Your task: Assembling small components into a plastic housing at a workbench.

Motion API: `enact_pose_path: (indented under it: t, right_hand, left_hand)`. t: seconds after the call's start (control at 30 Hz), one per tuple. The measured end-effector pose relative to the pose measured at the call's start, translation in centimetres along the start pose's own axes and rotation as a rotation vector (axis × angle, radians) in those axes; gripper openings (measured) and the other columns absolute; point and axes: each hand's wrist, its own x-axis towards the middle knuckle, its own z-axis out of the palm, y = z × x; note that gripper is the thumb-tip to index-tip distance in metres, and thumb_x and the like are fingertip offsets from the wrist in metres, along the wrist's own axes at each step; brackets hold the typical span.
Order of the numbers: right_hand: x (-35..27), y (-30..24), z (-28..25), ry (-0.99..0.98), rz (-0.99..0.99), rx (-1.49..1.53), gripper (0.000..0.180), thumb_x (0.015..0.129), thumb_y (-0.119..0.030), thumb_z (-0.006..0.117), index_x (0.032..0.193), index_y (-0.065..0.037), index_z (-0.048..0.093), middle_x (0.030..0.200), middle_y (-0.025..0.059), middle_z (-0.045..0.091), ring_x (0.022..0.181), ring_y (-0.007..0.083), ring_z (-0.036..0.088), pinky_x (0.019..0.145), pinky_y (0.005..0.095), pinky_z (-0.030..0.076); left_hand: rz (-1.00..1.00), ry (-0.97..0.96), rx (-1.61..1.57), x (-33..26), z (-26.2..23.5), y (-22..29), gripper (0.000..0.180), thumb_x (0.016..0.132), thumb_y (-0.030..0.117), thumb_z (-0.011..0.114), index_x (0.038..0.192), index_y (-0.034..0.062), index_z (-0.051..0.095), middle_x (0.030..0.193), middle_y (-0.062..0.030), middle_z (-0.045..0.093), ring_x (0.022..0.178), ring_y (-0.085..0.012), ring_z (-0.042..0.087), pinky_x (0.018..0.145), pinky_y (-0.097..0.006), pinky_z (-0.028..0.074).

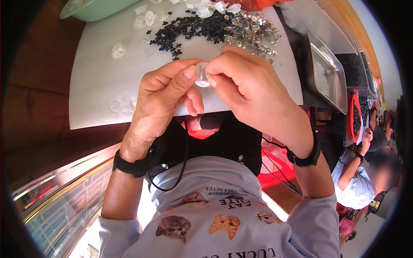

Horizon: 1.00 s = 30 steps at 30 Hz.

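Observation:
Over the near part of the white work surface (99, 94), a small round white plastic piece (201, 80) is held between both hands. My left hand (165, 86) pinches its left edge between thumb and forefinger, the other fingers curled below. The thumb and forefinger of my right hand (247, 79) close on its right side and cover part of its face. Whether a smaller part sits between those right fingertips is hidden. Just beyond the hands lie a heap of black cross-shaped pieces (189, 30) and a heap of small shiny metal pieces (254, 32).
Another round white piece (118, 50) lies at left, and several more (149, 18) lie at the far edge. A green basin (97, 9) stands far left. To the right is a metal tray (329, 71). A co-worker (355, 176) sits beyond it by a red tray (355, 118).

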Motion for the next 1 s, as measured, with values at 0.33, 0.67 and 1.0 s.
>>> enact_pose_path:
  t: [0.33,0.67,1.0]
  right_hand:
    - [-1.3,-0.4,0.5,0.080,-0.050,-0.021,0.023,0.077,0.008,0.061,0.098,-0.001,0.061,0.081,0.0092,0.055,0.068,0.0232,0.059,0.058,0.0306,0.047]
    - [-1.8,0.4,0.0,0.106,-0.131,-0.076,0.032,0.073,0.012,0.060,0.103,0.000,0.063,0.084,0.0097,0.055,0.065,0.0223,0.058,0.055,0.0298,0.047]
    - [-1.8,0.6,0.7,0.192,-0.097,0.138,0.020,0.079,0.009,0.058,0.097,0.001,0.060,0.081,0.0079,0.055,0.060,0.0183,0.054,0.054,0.0262,0.043]
  left_hand:
    - [0.017,0.021,-0.109,0.2,0.2,-0.1,0.030,0.095,0.023,0.056,0.111,-0.0018,0.063,0.065,-0.0069,0.061,0.053,-0.0120,0.058,0.047,-0.025,0.050]
    - [0.008,-0.017,-0.160,0.3,0.1,0.1,0.030,0.094,0.022,0.057,0.111,-0.0021,0.063,0.070,-0.0067,0.063,0.054,-0.0114,0.059,0.048,-0.025,0.051]
    - [0.001,0.037,-0.112,0.2,0.3,0.1,0.029,0.095,0.019,0.055,0.116,-0.0008,0.061,0.069,-0.0080,0.063,0.054,-0.0131,0.058,0.048,-0.023,0.046]
